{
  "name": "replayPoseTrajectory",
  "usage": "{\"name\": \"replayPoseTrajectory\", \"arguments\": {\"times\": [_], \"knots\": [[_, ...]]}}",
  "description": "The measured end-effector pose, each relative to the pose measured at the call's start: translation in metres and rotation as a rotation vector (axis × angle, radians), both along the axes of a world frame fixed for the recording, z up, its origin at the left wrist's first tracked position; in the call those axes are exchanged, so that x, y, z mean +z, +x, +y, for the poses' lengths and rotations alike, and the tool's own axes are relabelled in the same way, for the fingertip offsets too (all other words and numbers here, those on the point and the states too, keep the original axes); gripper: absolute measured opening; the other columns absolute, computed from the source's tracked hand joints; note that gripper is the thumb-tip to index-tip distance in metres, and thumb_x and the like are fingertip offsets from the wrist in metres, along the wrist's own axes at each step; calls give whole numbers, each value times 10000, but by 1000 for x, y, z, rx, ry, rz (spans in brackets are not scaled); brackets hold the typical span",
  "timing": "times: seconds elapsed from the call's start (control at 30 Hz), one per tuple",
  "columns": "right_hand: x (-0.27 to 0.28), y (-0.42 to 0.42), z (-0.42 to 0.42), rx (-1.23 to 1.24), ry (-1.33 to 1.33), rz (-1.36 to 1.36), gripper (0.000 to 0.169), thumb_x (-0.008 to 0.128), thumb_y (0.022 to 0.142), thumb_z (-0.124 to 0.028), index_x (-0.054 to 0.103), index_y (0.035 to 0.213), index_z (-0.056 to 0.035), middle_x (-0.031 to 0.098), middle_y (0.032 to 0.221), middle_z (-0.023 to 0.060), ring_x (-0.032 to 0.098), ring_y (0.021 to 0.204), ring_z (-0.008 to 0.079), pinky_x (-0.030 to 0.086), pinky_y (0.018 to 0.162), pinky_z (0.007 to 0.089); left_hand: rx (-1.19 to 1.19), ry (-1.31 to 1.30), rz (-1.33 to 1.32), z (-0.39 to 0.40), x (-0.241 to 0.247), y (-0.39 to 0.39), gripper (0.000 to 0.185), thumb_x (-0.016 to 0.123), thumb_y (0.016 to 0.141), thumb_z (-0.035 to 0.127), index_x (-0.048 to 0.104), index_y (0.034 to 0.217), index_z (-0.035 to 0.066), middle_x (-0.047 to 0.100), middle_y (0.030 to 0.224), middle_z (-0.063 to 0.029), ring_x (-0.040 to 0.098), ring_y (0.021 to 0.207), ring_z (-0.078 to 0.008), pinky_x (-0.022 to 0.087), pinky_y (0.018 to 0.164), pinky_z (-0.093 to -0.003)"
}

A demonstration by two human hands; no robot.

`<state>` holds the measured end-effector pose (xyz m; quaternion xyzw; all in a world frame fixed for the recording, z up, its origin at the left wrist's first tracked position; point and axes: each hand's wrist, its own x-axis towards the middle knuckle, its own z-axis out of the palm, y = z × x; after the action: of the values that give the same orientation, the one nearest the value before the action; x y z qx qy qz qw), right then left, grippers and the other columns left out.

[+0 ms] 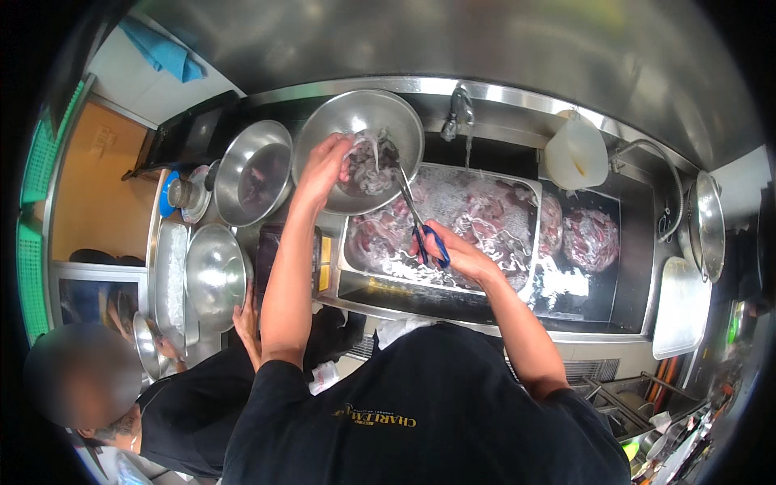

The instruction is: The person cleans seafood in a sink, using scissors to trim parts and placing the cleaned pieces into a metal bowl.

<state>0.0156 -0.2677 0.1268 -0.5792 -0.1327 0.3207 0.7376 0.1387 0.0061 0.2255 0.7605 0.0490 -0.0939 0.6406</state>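
Observation:
My left hand (328,165) is over a large stainless steel bowl (315,130), gripping a pale, slippery strip of raw flesh (374,145), perhaps squid or octopus. Below the strip, a heap of grey-white pieces (373,176) lies in the bowl. My right hand (453,250) is closed around the blue handles of a pair of scissors (414,206). Their blades point up and left to the bowl's right rim. Under my right forearm is a steel pan (538,212) of foamy water with pinkish, plastic-wrapped raw food (485,209) in it.
A tap (461,115) runs water into the pan. More wrapped packs (591,239) sit in the sink (636,285). A white plastic jug (576,154) stands behind. Left are a second bowl (227,163) and a co-worker (194,406), whose hand touches another bowl (215,273).

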Motion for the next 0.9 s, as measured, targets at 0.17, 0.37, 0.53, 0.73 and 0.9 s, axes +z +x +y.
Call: {"name": "replayPoseTrajectory", "arguments": {"times": [0.17, 0.37, 0.53, 0.73, 0.9], "knots": [[-2, 35, 58, -17, -32, -94, 644, 533, 1009, -687, 552, 1199, -72, 637, 1073, 42, 576, 975, 131, 465, 892, 304, -1, 6, -14, 27, 12, 12, 303, 624, 1036, 285, 647, 1164, 12, 480, 736, 58, 449, 666, -50, 368, 600, -233], [1, 66, 89, -26, -115, -180, 746, 526, 971, -753, 541, 1252, -62, 656, 1140, 69, 585, 1032, 153, 463, 931, 328, -45, 28, -21, 53, 7, 20, 346, 664, 1016, 292, 677, 1210, 6, 490, 722, 40, 455, 673, -47, 377, 598, -232], [6, 78, 96, -91, -146, -193, 632, 663, 965, -640, 558, 1156, -46, 594, 962, 21, 536, 895, 108, 456, 806, 273, -83, 239, -128, 59, 13, 19, 341, 712, 978, 305, 728, 1121, -3, 612, 783, -2, 552, 709, -102, 466, 678, -273], [8, 80, 98, -85, -250, -236, 707, 689, 918, -686, 564, 1159, -33, 613, 950, 56, 560, 878, 129, 469, 782, 290, -39, 595, -467, 49, 7, 8, 359, 751, 901, 324, 751, 1098, 23, 773, 955, -159, 735, 872, -311, 549, 824, -414], [7, 82, 94, -166, -302, -247, 737, 696, 902, -703, 578, 1142, -16, 624, 942, 76, 585, 838, 147, 486, 754, 304, -43, 782, -377, 28, 22, -7, 284, 724, 891, 323, 772, 1086, 123, 761, 918, -199, 722, 899, -424, 556, 823, -492]]}}
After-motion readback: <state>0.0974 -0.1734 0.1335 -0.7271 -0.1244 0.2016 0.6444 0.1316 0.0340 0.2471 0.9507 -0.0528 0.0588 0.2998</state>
